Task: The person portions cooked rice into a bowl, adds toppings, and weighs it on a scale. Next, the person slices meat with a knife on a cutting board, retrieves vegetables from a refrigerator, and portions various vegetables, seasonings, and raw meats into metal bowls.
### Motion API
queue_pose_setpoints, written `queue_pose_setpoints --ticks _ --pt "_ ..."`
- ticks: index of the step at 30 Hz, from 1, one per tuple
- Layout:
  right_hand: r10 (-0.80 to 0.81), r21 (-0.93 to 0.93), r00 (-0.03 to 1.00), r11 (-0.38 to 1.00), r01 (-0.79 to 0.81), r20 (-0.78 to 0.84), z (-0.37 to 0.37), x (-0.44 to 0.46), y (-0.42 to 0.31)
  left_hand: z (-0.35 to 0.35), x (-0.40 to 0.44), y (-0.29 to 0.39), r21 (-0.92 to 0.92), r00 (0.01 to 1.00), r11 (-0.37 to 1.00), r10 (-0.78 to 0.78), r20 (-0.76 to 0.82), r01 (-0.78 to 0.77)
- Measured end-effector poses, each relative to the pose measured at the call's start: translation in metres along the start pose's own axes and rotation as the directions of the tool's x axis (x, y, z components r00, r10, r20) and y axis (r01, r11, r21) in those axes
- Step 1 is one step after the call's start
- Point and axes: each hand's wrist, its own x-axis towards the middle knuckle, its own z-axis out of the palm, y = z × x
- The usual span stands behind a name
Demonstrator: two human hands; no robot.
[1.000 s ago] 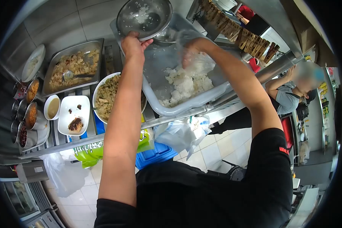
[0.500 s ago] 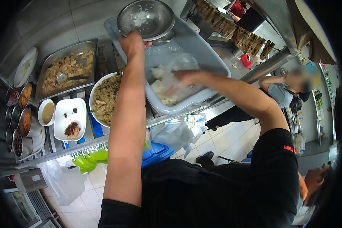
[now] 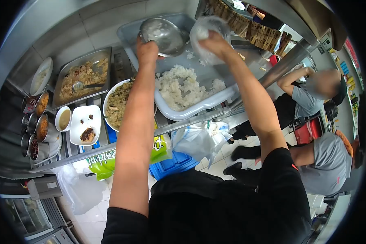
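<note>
My left hand [image 3: 147, 51] grips the rim of a steel mixing bowl [image 3: 173, 38], tilted over the far end of a grey plastic tub [image 3: 183, 113]. A few grains of rice stick to the inside of the bowl. To its right, my right hand [image 3: 216, 45] is closed on a clear plastic bag [image 3: 215, 26], which hangs loosely around the fingers; something white shows in it, perhaps rice. Cooked white rice [image 3: 181, 87] lies heaped in the near part of the tub, below both hands.
Left of the tub are a bowl of herbed rice [image 3: 117, 101], a steel pan of food [image 3: 81, 79], a white dish [image 3: 85, 126], a sauce cup [image 3: 63, 118] and several condiment tins [image 3: 42, 128]. Bags hang under the shelf edge. Two people [image 3: 309, 97] are at right.
My right hand has risen from the rice, moving up and away with the plastic bag. The bowl in my left hand has shifted right and slightly down. A person at right has come further into view.
</note>
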Motion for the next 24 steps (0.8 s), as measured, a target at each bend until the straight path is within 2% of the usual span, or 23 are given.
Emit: queue_pose_setpoints --ticks 2,3,6,7,10,12,14,15,16,18,20,21,22,23,24 --pt "0.008 0.021 0.999 1.0 -0.01 0.051 -0.006 0.012 -0.009 0.005 0.001 -0.004 0.085 0.989 0.989 -0.131 0.071 0.125" --pt "0.012 0.032 0.997 0.999 -0.014 0.075 -0.007 0.015 -0.015 0.007 -0.01 0.003 0.123 0.968 0.978 -0.189 0.166 0.169" --pt "-0.19 -0.318 0.98 0.934 0.164 -0.055 -0.002 0.015 -0.027 0.007 -0.01 0.001 0.097 0.928 0.956 -0.291 0.234 0.276" --pt "-0.116 -0.384 0.993 0.915 0.121 0.037 -0.008 -0.007 -0.058 0.007 -0.013 0.004 0.097 0.929 0.959 -0.283 0.238 0.267" --pt "-0.298 -0.624 0.953 0.756 0.198 -0.059 -0.028 -0.004 -0.059 0.005 -0.003 -0.003 0.183 0.958 0.959 -0.244 0.148 0.216" --pt "-0.253 -0.735 0.964 0.669 0.114 -0.081 -0.053 -0.017 -0.07 0.002 0.003 -0.006 0.057 0.976 0.982 -0.187 0.114 0.182" --pt "-0.168 -0.751 0.984 0.657 0.065 -0.062 -0.063 -0.017 -0.051 0.003 0.009 -0.005 -0.047 0.989 0.99 -0.133 0.058 0.136" --pt "0.143 -0.724 0.985 0.69 -0.031 0.094 -0.056 -0.017 -0.055 0.002 0.011 -0.005 -0.084 0.994 0.99 -0.109 0.014 0.11" --pt "0.431 -0.716 0.866 0.686 -0.132 0.254 -0.045 -0.017 -0.059 -0.001 0.01 -0.004 -0.117 0.995 0.99 -0.088 -0.037 0.083" --pt "0.56 -0.707 0.757 0.681 -0.191 0.335 -0.012 0.004 -0.009 -0.002 0.009 0.0 -0.247 0.988 0.967 -0.089 -0.123 0.057" --pt "0.576 -0.756 0.75 0.636 -0.158 0.327 0.024 0.02 0.026 -0.002 -0.001 0.007 -0.292 0.986 0.956 -0.079 -0.146 0.033" --pt "0.448 -0.657 0.817 0.745 -0.115 0.364 0.039 0.038 0.072 -0.003 -0.003 0.011 -0.317 0.986 0.948 -0.07 -0.149 0.02" --pt "0.384 -0.576 0.824 0.813 -0.087 0.417 0.051 0.043 0.075 -0.006 0.001 0.011 -0.314 0.987 0.949 -0.054 -0.151 0.004" --pt "0.317 -0.488 0.825 0.871 -0.058 0.467 0.062 0.047 0.078 -0.007 0.006 0.005 -0.313 0.988 0.95 -0.042 -0.147 -0.006" --pt "0.324 -0.43 0.773 0.9 -0.073 0.546 0.084 0.031 0.054 -0.005 0.009 0.002 -0.314 0.99 0.949 -0.038 -0.134 -0.007"
